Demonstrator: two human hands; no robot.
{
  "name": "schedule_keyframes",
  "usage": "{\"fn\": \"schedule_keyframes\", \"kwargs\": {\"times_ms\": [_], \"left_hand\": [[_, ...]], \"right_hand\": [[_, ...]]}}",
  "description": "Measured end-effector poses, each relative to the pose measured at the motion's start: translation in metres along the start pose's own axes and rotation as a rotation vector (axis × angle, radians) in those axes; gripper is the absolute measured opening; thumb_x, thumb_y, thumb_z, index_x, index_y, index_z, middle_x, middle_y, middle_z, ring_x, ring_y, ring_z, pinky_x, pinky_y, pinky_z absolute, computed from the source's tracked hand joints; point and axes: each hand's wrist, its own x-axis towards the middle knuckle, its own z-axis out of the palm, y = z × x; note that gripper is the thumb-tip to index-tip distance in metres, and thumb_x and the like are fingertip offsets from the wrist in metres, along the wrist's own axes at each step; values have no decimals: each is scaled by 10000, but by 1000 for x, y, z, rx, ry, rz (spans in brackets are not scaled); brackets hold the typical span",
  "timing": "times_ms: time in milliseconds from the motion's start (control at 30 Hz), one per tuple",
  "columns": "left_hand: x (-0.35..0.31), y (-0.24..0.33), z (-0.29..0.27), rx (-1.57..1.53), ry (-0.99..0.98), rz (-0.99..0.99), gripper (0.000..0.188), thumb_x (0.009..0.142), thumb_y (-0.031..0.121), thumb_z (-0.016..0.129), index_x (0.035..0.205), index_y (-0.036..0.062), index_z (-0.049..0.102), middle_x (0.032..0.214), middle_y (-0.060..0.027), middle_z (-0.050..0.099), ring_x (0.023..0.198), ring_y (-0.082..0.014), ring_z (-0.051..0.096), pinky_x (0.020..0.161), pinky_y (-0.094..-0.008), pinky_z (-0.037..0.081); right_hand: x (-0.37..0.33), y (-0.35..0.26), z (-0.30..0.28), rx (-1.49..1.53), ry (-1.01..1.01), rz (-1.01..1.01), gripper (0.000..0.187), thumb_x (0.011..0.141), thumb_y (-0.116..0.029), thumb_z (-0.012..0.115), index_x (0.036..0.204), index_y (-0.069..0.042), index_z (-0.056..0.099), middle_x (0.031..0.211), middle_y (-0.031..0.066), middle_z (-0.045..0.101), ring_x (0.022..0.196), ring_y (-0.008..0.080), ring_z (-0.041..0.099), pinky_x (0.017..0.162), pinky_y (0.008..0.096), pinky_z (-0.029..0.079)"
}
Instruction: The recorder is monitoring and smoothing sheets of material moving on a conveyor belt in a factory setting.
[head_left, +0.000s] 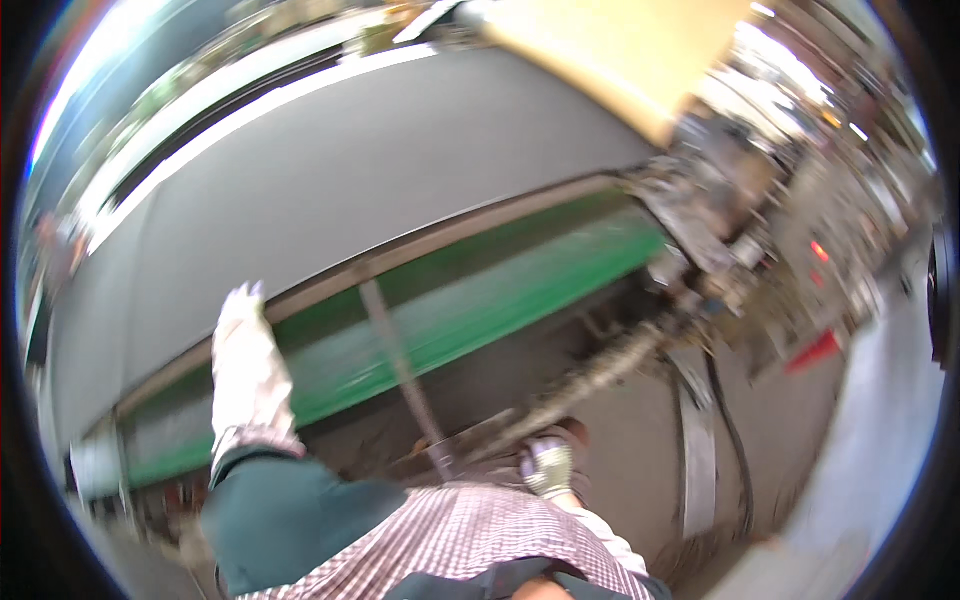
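Note:
My left arm, in a pale sleeve, reaches out to the near edge of a long dark grey belt-like surface point(370, 150). My left hand point(241, 300) is at that edge, its fingertips stretched out and apart, with nothing visible in them. Blur hides whether it presses on the surface. Close to my body, low in the middle, my right hand point(548, 467) hangs in a striped light glove with purplish parts. Its fingers are too blurred to read, and I see no object in it.
Beneath the dark surface runs a green panel or roller point(480, 310), crossed by a slanted metal post point(400, 365). A large yellowish roll or sheet point(620, 55) curves at the far end. Machine parts point(715, 190) crowd the right, near a black cable point(735, 430) on the floor.

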Motion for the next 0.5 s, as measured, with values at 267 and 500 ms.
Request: {"fn": "schedule_keyframes", "kwargs": {"times_ms": [267, 500], "left_hand": [[-34, 122, -30, -204, 400, -267, 565, 1015, 542, 355, 1027, 123, 734, 1073, -103, 704, 1054, -292, 653, 900, -470, 498], [-19, 145, -25, -418, 427, 201, 492, 990, 528, 431, 1150, 132, 675, 1167, -101, 680, 1135, -310, 606, 965, -480, 466]], "right_hand": [[-1, 0, 13, 88, 61, -29, 212, 841, -193, 640, 986, -40, 665, 930, 206, 620, 884, 413, 571, 803, 523, 443], [1, -6, 9, 35, 28, 16, 188, 852, -172, 637, 978, -36, 665, 921, 213, 628, 870, 403, 574, 793, 511, 446]]}}
